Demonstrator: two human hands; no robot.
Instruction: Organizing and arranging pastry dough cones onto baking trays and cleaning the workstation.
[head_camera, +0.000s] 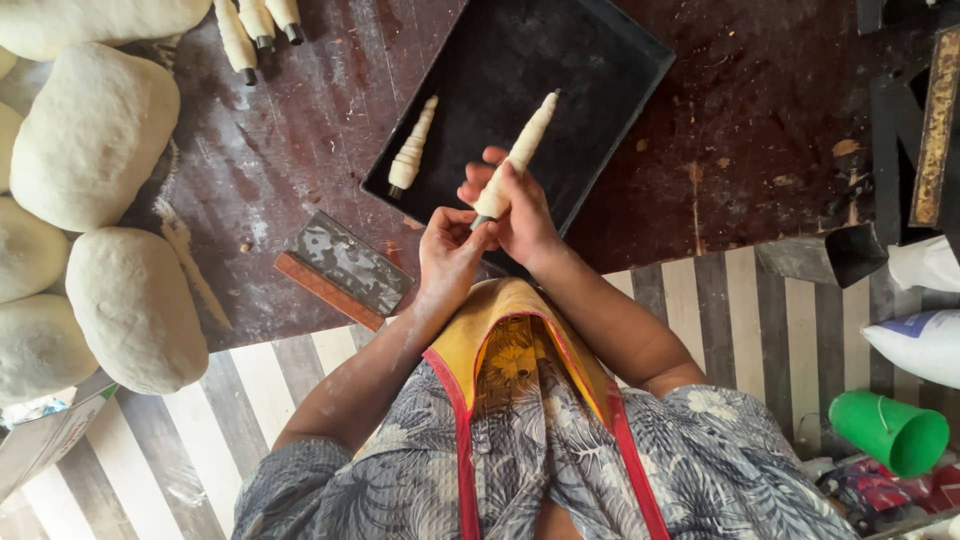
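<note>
The right hand (520, 215) was closed around the lower part of a long cone-shaped mould wrapped in a spiral of pale dough (518, 155), holding it tilted over the near edge of a black rectangular metal baking tray (610, 80). The left hand (447, 250) pinched the cone's thin dark lower tip with its fingertips. A second dough-wrapped cone (413, 147) lay inside the tray, to the left of the held one and apart from it. The tray sat on a dark, scuffed wooden worktop (760, 140). A metal scraper with a wooden handle (343, 268) lay just left of the hands. Large rounded lumps of white dough (95, 135) were grouped at the worktop's left side.
</note>
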